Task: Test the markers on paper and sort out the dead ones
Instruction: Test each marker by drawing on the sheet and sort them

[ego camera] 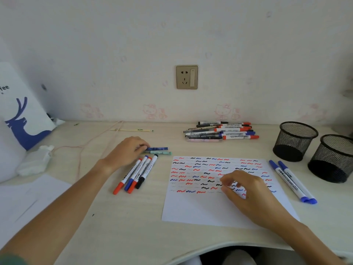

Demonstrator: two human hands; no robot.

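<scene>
Head view shows the left hand gripping a dark blue patterned pen lying left-to-right on the worktop, while the right hand, loosely curled and holding nothing, hovers over the scribbled white paper sheet.

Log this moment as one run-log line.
left hand: grips blue pen | right hand: over paper, holds nothing | cups: no markers seen

Left ends of two pens under left hand
</scene>
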